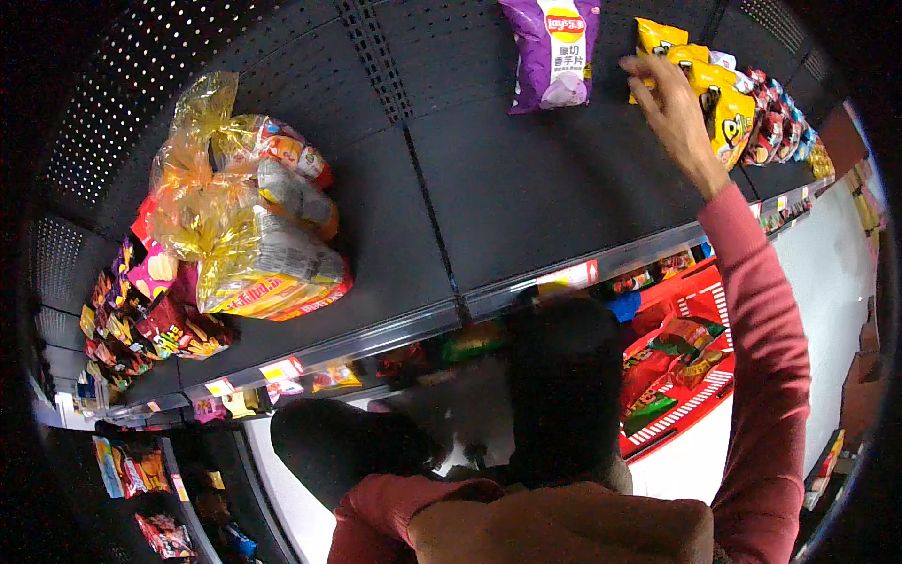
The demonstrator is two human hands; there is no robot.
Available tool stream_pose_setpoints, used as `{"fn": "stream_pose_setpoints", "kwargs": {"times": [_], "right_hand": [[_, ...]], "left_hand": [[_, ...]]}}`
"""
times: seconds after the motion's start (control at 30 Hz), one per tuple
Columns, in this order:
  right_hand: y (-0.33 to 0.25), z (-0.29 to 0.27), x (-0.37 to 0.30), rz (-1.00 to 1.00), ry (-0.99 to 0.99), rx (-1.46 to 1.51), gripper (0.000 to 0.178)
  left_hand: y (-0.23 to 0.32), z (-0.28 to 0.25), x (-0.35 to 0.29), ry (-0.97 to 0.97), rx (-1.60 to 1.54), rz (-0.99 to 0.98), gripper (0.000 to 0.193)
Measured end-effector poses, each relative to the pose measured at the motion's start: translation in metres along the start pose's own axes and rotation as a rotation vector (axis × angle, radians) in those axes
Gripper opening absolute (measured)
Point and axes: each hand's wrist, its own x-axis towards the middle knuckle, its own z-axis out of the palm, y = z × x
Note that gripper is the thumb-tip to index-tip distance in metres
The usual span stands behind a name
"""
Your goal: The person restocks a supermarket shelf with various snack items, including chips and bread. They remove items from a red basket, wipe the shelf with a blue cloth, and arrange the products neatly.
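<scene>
right of the purple bag (554,56), head view: right hand (669,101) out over the shelf (366,197), fingers bent and a little apart, beside the yellow bags (730,113).
right grip: cannot tell; fingertips at the left edge of the yellow bags, touch or pinch not readable.
yellow bags: right of the purple bag, several bunched together, partly behind the hand.
left hand: out of frame, grip cannot tell; left sleeve (395,508) shows well below the purple bag.
purple bag: upright, apart from the hand, top cut off by the frame.
red and blue bags (772,127): farther right of the purple bag, past the yellow ones.
clear-wrapped packs (268,240): well left of the purple bag, bunched film tops.
dark snack bags (183,329): farther left of the purple bag, heaped close.
price tags (568,275): below the purple bag, on the shelf's front edge.
red basket (676,287): below and right of the purple bag, red and green packs (691,343) inside.
</scene>
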Motion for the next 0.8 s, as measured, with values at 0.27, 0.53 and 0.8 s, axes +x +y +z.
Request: {"fn": "stream_pose_setpoints", "kwargs": {"times": [0.27, 0.53, 0.8], "right_hand": [[0.012, 0.066, 0.103, -0.228, -0.041, -0.273, 0.038], [0.021, 0.089, 0.122, -0.264, -0.129, -0.417, 0.041], [0.012, 0.032, 0.106, -0.242, -0.127, -0.409, 0.009]], "left_hand": [[0.032, -0.012, 0.011, 0.072, 0.041, 0.019, 0.015], [0.034, -0.031, 0.008, -0.05, -0.084, -0.065, 0.014], [0.033, -0.043, 0.003, -0.28, -0.166, -0.398, 0.014]]}}
